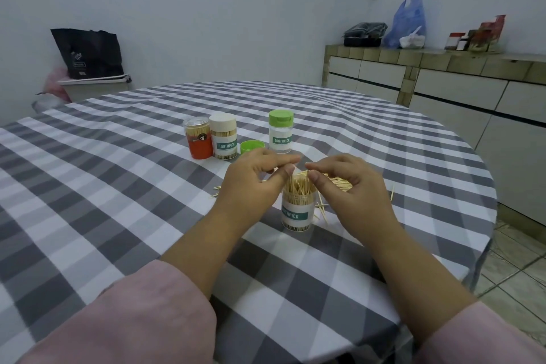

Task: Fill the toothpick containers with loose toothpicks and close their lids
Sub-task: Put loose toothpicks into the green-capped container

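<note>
- A person in pink sleeves works at a round tabletop [124, 174] covered in a grey-and-white checked cloth, both hands raised over an open toothpick container [296, 210].
- The open container, a clear cylinder with a white "TOOTHPICK" label, stands upright and lidless near the middle of the tabletop, packed with toothpicks whose tips rise above its rim.
- The left hand [253, 183] sits just left of the container, fingers curled, thumb and forefinger brought together above the toothpick tips; whether anything is pinched between them cannot be told.
- The right hand [351, 183] arches over the container's right side, fingers bent, its thumb touching the upright toothpicks; whether it grips any is unclear.
- Loose toothpicks [339, 182] lie scattered on the cloth behind and to the right of the container, with a few more by the left hand.
- Farther back stand three closed containers: an orange-labelled container [198, 138] touching a cream-lidded container [223, 136], and a green-lidded container [281, 131] apart to the right.
- A loose green lid [251, 146] rests on the cloth between the cream-lidded and green-lidded containers.
</note>
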